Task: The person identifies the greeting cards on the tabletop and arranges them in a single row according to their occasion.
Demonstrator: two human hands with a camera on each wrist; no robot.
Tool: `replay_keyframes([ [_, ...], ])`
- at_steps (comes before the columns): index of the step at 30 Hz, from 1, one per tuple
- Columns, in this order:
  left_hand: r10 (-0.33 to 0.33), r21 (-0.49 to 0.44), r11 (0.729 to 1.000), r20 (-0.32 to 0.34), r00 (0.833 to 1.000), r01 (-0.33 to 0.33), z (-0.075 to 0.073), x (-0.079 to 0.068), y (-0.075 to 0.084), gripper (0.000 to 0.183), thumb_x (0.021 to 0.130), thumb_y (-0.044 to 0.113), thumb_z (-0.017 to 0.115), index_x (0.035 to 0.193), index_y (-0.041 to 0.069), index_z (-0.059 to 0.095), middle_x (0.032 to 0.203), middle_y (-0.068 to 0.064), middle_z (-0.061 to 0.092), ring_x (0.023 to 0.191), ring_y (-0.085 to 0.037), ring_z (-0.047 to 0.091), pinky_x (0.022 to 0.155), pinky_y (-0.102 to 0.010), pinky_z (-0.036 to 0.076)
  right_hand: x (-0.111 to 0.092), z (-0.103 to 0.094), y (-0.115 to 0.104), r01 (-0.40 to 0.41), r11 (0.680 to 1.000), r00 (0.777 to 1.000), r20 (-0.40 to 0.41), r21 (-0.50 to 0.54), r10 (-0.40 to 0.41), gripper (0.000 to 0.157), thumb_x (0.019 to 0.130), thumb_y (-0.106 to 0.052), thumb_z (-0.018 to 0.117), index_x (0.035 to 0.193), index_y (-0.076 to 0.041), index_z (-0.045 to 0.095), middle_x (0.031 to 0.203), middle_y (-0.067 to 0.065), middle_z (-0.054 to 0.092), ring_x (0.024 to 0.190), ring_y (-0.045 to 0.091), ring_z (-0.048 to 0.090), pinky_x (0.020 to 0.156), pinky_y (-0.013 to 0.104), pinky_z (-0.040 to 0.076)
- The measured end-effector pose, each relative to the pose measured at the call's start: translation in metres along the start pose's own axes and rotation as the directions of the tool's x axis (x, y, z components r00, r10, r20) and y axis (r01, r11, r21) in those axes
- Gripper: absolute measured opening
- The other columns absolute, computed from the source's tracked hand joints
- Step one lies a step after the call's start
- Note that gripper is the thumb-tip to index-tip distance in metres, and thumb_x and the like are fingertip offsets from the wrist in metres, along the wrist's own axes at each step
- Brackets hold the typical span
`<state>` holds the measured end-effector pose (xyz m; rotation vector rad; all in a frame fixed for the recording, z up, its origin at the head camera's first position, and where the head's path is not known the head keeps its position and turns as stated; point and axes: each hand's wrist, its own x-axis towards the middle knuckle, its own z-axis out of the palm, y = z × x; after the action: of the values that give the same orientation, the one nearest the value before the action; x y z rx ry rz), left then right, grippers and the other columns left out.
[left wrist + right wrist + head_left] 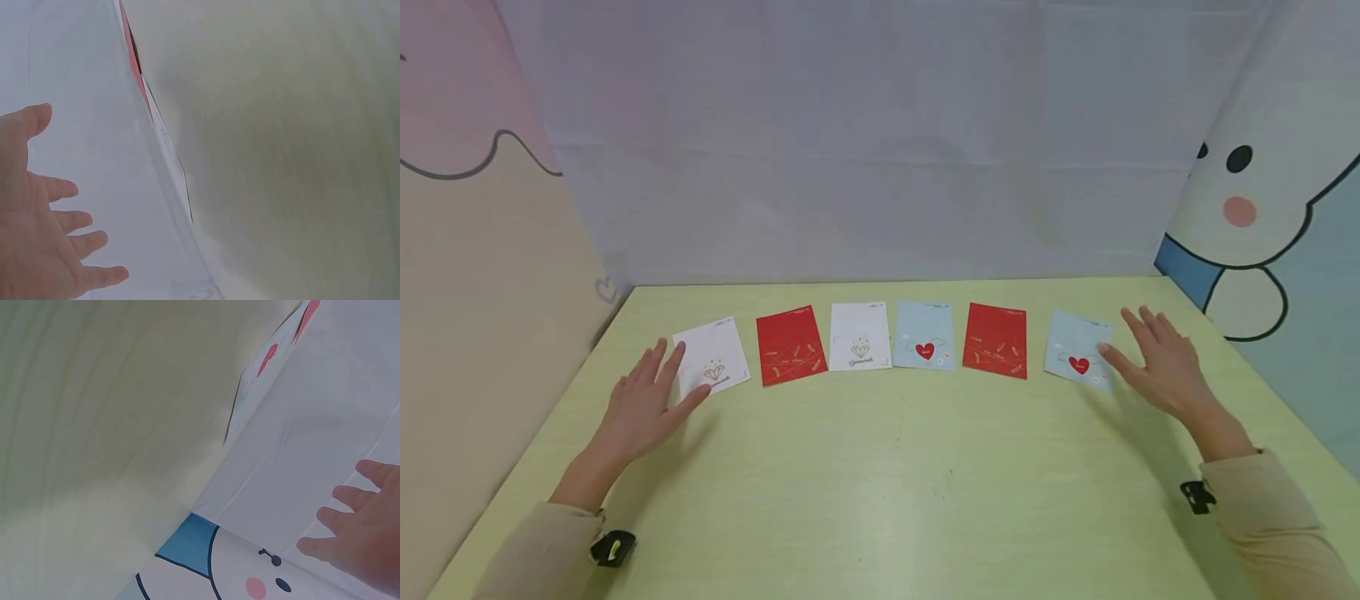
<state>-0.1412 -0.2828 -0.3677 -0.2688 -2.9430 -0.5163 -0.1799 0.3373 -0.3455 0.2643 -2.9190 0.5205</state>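
Note:
Cards lie in a gentle arc along the far part of the table. My left hand (642,406), fingers spread, hovers by the leftmost white card (703,346) with a gold diamond print and overlaps its edge in the head view. My right hand (1165,367) is spread beside the rightmost pale blue card (1063,337) with a red heart, thumb over its edge. Between them lie a red card (792,343), a second white card (859,329), a second blue card (923,321) and a second red card (996,333). Both hands hold nothing.
The pale wooden table (880,475) meets a whitish cloth backdrop (865,150) behind the cards. Cartoon-printed panels (1247,183) stand at the right and left. Black straps with small devices (613,548) sit at both sleeves.

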Motion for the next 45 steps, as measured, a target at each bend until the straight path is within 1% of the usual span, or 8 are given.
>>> replay_keyframes([
  [9,-0.019,-0.133,0.991,-0.071,0.997,0.009,-0.004,-0.001,-0.002,0.067,0.091,0.030,0.046,0.130,-0.018,0.019,0.131,-0.036,0.018,0.119,-0.050,0.019,0.087,-0.062,0.021,-0.001,0.006,0.004,0.025,0.976,0.996,-0.083,0.217,-0.007,0.058,0.094,-0.027,0.040,0.134,0.010,0.018,0.134,0.036,0.014,0.124,0.048,0.007,0.097,0.058,0.003],
  [14,-0.046,-0.221,0.975,-0.092,0.995,0.025,-0.007,-0.002,0.000,0.060,0.092,0.022,0.046,0.128,-0.020,0.022,0.126,-0.038,0.026,0.110,-0.051,0.032,0.082,-0.059,0.033,-0.002,0.005,-0.002,-0.055,0.931,0.995,-0.063,0.362,0.083,0.058,0.095,-0.028,0.037,0.137,0.006,0.015,0.136,0.032,0.015,0.123,0.046,0.012,0.094,0.061,0.012],
  [20,-0.096,-0.366,0.928,-0.066,0.993,0.065,-0.010,-0.003,0.004,0.054,0.093,0.017,0.045,0.129,-0.018,0.024,0.126,-0.037,0.031,0.102,-0.048,0.044,0.074,-0.048,0.045,0.000,0.006,-0.009,-0.184,0.770,0.975,0.013,0.611,0.223,0.062,0.094,-0.037,0.035,0.140,-0.003,0.013,0.141,0.024,0.014,0.127,0.032,0.016,0.098,0.052,0.017],
  [27,-0.131,-0.617,0.775,0.053,0.990,0.136,-0.011,0.002,0.009,0.053,0.095,0.015,0.037,0.132,-0.016,0.015,0.127,-0.038,0.028,0.108,-0.041,0.042,0.071,-0.027,0.049,0.004,0.011,-0.018,-0.159,0.381,0.975,0.084,0.911,0.208,0.057,0.091,-0.032,0.047,0.138,-0.011,0.023,0.133,0.006,0.026,0.123,0.014,0.025,0.096,0.022,0.028],
  [31,-0.137,-0.697,0.693,0.119,0.983,0.181,-0.010,0.007,0.012,0.055,0.096,0.018,0.035,0.133,-0.015,0.012,0.130,-0.036,0.024,0.112,-0.041,0.038,0.075,-0.029,0.048,0.007,0.008,-0.028,-0.199,0.237,0.974,0.165,0.951,0.154,0.057,0.092,-0.031,0.045,0.139,-0.011,0.018,0.130,0.003,0.027,0.128,0.019,0.019,0.100,0.027,0.024],
  [35,-0.156,-0.749,0.628,0.146,0.977,0.212,-0.005,0.013,0.014,0.056,0.095,0.019,0.039,0.134,-0.013,0.014,0.132,-0.032,0.027,0.112,-0.039,0.041,0.074,-0.029,0.048,0.013,0.008,-0.037,-0.289,0.190,0.952,0.260,0.938,0.164,0.062,0.092,-0.035,0.043,0.141,-0.013,0.011,0.134,0.005,0.024,0.129,0.021,0.016,0.100,0.029,0.022],
  [40,-0.147,-0.731,0.637,0.198,0.969,0.246,-0.004,0.019,0.031,0.056,0.095,0.018,0.038,0.136,-0.009,0.012,0.133,-0.031,0.025,0.114,-0.042,0.037,0.077,-0.031,0.047,0.019,0.012,-0.047,-0.360,0.176,0.929,0.333,0.916,0.163,0.066,0.093,-0.035,0.040,0.142,-0.011,0.003,0.143,0.012,0.009,0.125,0.021,0.025,0.100,0.032,0.020],
  [45,-0.115,-0.739,0.622,0.241,0.964,0.259,0.005,0.027,0.043,0.054,0.095,0.015,0.039,0.137,-0.008,0.013,0.132,-0.030,0.027,0.114,-0.041,0.038,0.079,-0.037,0.046,0.021,0.021,-0.058,-0.365,0.132,0.929,0.351,0.922,0.117,0.064,0.095,-0.028,0.039,0.141,-0.005,0.001,0.134,0.012,0.022,0.104,0.011,0.048,0.092,0.029,0.033],
])
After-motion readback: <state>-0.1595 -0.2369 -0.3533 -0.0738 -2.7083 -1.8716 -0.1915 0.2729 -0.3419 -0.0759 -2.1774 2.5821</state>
